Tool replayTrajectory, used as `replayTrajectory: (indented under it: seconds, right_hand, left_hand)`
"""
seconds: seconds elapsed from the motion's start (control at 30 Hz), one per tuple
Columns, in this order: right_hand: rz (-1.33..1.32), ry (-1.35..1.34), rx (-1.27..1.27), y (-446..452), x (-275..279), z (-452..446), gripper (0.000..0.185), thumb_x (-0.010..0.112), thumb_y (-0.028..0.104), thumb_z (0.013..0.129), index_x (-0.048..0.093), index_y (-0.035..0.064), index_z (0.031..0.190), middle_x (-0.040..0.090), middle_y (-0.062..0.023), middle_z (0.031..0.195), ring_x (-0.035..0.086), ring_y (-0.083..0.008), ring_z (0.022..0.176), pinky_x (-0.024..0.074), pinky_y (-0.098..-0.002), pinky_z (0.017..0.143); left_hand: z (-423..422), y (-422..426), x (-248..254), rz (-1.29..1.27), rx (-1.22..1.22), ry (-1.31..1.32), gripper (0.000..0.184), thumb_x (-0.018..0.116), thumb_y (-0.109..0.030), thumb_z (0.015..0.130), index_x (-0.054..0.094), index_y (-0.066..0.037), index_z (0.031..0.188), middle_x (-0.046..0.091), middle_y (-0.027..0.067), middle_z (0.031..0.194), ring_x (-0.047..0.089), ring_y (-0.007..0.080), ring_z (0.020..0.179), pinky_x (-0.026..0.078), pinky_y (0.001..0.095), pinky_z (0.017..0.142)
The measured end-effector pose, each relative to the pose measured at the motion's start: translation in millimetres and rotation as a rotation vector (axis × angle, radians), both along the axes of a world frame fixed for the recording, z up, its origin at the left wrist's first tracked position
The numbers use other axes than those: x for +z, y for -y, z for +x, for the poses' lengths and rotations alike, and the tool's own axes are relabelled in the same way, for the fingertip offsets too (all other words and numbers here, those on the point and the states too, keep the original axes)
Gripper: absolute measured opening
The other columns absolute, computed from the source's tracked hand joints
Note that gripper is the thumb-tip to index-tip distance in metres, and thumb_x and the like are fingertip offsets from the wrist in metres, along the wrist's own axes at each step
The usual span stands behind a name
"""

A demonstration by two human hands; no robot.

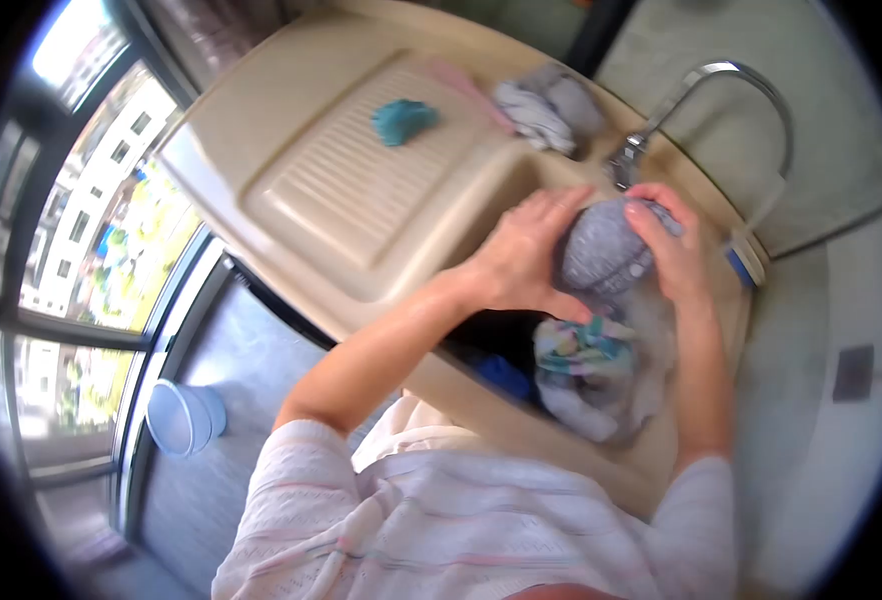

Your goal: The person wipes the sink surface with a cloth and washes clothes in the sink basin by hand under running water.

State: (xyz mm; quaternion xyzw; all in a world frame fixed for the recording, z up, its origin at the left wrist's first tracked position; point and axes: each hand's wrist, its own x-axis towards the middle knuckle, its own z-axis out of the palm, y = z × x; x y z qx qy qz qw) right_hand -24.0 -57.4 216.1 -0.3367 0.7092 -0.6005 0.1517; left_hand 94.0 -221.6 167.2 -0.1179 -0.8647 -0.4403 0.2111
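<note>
Over the basin, my right hand (pixel 666 245) grips a bundled grey wet cloth (pixel 601 245) from its upper right, fingers curled over it. On the other side of the bundle is my left hand (pixel 526 250), its thumb and fingers spread apart; whether its fingertips touch the cloth is hard to tell. Below both hands, a patterned cloth in green, pink and white (pixel 586 345) lies in the basin among pale wet cloths (pixel 586 405). Something dark blue (pixel 504 376) shows at the basin's shadowed left side.
A curved chrome faucet (pixel 629 158) rises behind the basin. Grey and white cloths (pixel 541 112) lie beside it. On the ribbed washboard (pixel 336 190) sits a teal cloth (pixel 402 121). A blue-white brush (pixel 744 262) rests at the right edge. A light blue bucket (pixel 183 418) stands on the floor.
</note>
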Motion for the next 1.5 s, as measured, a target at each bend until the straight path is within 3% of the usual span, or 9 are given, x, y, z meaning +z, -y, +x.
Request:
replayTrajectory:
  seconds: [0.2,0.3,0.5,0.63,0.8,0.93,1.27,1.33,1.5]
  right_hand:
    - [-0.225,0.423,0.364,83,8,18,0.055,0.065,0.025,0.081,0.040,0.0040,0.125,0.057,-0.0063,0.097,0.058,-0.0127,0.081,0.0484,-0.0218,0.060]
    - [-0.070,0.334,0.291,100,-16,16,0.065,0.063,0.024,0.082,0.028,0.0053,0.133,0.053,-0.0108,0.109,0.059,-0.0164,0.084,0.0501,-0.0226,0.056]
    - [0.238,0.505,0.163,61,-65,-3,0.046,0.055,0.014,0.085,0.037,0.0032,0.126,0.052,-0.0129,0.111,0.060,-0.0164,0.079,0.0489,-0.0225,0.054]
    - [0.322,0.561,-0.029,20,-82,-11,0.039,0.053,0.013,0.086,0.041,0.0035,0.122,0.055,-0.0110,0.105,0.060,-0.0157,0.074,0.0474,-0.0227,0.052]
    - [0.388,0.598,-0.140,-21,-98,-7,0.034,0.054,0.014,0.086,0.044,0.0051,0.117,0.057,-0.0093,0.100,0.060,-0.0160,0.071,0.0471,-0.0246,0.052]
    - [0.429,0.650,-0.225,-45,-111,1,0.033,0.055,0.015,0.086,0.045,0.0054,0.116,0.058,-0.0086,0.098,0.060,-0.0161,0.070,0.0474,-0.0261,0.051]
    - [0.529,0.627,-0.336,-95,-131,26,0.035,0.055,0.022,0.085,0.047,0.0045,0.114,0.059,-0.0068,0.095,0.059,-0.0153,0.073,0.0473,-0.0277,0.054]
    - [0.548,0.645,-0.375,-98,-120,29,0.035,0.054,0.023,0.085,0.047,0.0046,0.114,0.059,-0.0068,0.096,0.059,-0.0153,0.073,0.0470,-0.0277,0.055]
    - [0.525,0.686,-0.390,-110,-124,33,0.034,0.055,0.022,0.085,0.048,0.0042,0.114,0.059,-0.0083,0.098,0.059,-0.0159,0.075,0.0470,-0.0275,0.056]
  left_hand:
    - [30,72,-11,0.661,-0.030,0.205,0.079,0.075,-0.007,0.058,0.037,-0.001,0.127,0.053,0.0110,0.113,0.050,0.0216,0.107,0.038,0.0310,0.094]
    - [53,141,-9,0.907,0.120,0.289,0.065,0.071,0.001,0.059,0.045,0.002,0.118,0.058,0.0085,0.102,0.055,0.0189,0.095,0.044,0.0294,0.088]
    - [100,319,18,-0.267,0.921,0.059,0.071,0.069,-0.014,0.055,0.047,-0.014,0.122,0.062,0.0166,0.093,0.061,0.0316,0.089,0.048,0.0361,0.078]
    - [115,429,26,-0.678,1.254,0.316,0.080,0.066,-0.013,0.060,0.031,-0.025,0.132,0.057,0.0164,0.103,0.057,0.0350,0.095,0.047,0.0441,0.076]
    - [157,489,-26,-0.628,1.113,0.868,0.080,0.067,-0.034,0.066,0.029,-0.022,0.136,0.042,0.0204,0.129,0.036,0.0333,0.123,0.033,0.0423,0.099]
    - [162,518,-72,-0.463,1.248,0.698,0.065,0.055,-0.044,0.078,0.031,-0.027,0.136,0.043,0.0138,0.130,0.036,0.0318,0.123,0.029,0.0399,0.102]
    - [158,586,-105,-0.757,1.603,0.799,0.045,0.038,-0.030,0.087,0.035,-0.039,0.131,0.035,0.0039,0.138,0.033,0.0326,0.126,0.026,0.0578,0.099]
    - [119,498,-40,-0.676,1.615,0.824,0.050,0.045,-0.030,0.083,0.034,-0.034,0.132,0.037,0.0079,0.136,0.032,0.0334,0.126,0.026,0.0568,0.098]
    - [57,404,-27,-0.764,1.050,0.421,0.060,0.064,-0.022,0.071,0.043,-0.024,0.127,0.051,0.0123,0.120,0.042,0.0325,0.116,0.036,0.0481,0.093]
